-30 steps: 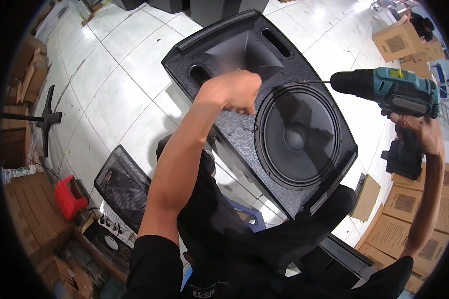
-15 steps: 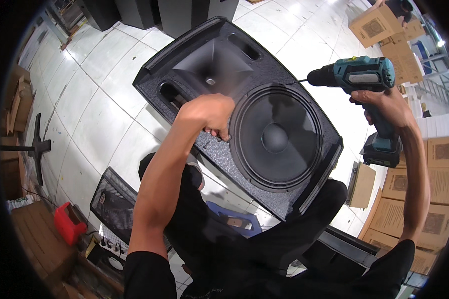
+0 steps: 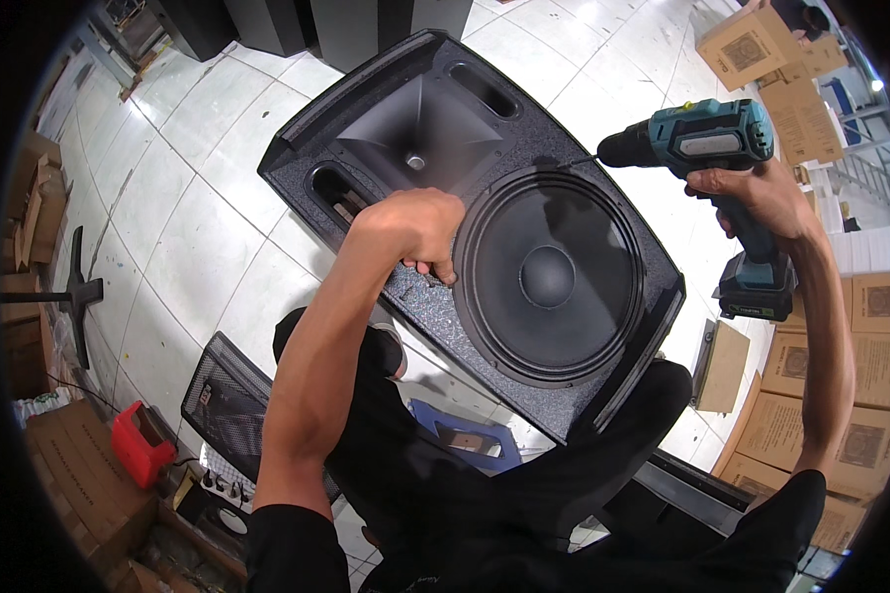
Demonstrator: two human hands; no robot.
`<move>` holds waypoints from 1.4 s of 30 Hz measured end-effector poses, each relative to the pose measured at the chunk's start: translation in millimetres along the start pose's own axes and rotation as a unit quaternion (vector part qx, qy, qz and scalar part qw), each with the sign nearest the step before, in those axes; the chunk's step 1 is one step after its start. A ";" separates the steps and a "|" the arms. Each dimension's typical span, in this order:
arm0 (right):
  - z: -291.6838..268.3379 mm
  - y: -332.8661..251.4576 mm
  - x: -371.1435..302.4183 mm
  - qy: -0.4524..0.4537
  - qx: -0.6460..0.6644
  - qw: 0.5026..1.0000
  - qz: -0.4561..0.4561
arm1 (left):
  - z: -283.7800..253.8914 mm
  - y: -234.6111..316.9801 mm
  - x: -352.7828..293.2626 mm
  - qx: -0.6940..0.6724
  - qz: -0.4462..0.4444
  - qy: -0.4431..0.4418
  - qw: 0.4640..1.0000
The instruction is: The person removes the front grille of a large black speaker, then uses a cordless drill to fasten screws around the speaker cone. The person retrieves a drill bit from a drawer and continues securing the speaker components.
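A black speaker cabinet [image 3: 554,400] lies face up across my legs. Its horn [image 3: 420,128] sits toward the far left and the round woofer [image 3: 583,252] fills the near right. My right hand [image 3: 766,198] grips the handle of a teal and black cordless drill [image 3: 707,138]. The drill's thin bit points left, its tip close to the woofer's far rim. My left hand [image 3: 415,227] is closed at the woofer's left rim, fingers curled down. Whatever they hold is hidden. Small dark pieces lie on the cabinet beside those fingers.
A black mesh grille [image 3: 227,390] lies at the left, near a red plastic case [image 3: 140,445]. A blue frame-shaped piece [image 3: 465,435] is on the tiled floor below the cabinet. Cardboard boxes [image 3: 860,381] are stacked at the right; dark cabinets [image 3: 361,30] stand behind. Another person is at far right.
The drill and my right hand have shifted slightly left and toward me. My left hand stays at the woofer's rim, almost unmoved.
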State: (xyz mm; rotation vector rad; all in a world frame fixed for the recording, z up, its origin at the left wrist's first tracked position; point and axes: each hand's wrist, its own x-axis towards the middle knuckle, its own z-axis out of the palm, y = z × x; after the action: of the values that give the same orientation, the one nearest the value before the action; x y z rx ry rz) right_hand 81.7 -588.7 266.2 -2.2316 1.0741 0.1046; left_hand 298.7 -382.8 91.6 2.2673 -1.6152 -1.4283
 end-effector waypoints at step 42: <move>-35.7 -10.5 52.1 -0.101 -0.284 0.939 -0.168 | -77.1 123.2 54.6 -0.111 0.460 0.584 0.659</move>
State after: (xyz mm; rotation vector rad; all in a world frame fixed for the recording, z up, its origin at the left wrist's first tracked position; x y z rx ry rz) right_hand 116.7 -639.9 282.3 -2.8072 0.5808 0.5423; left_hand 261.6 -517.1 160.0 1.1748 -1.4379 0.1577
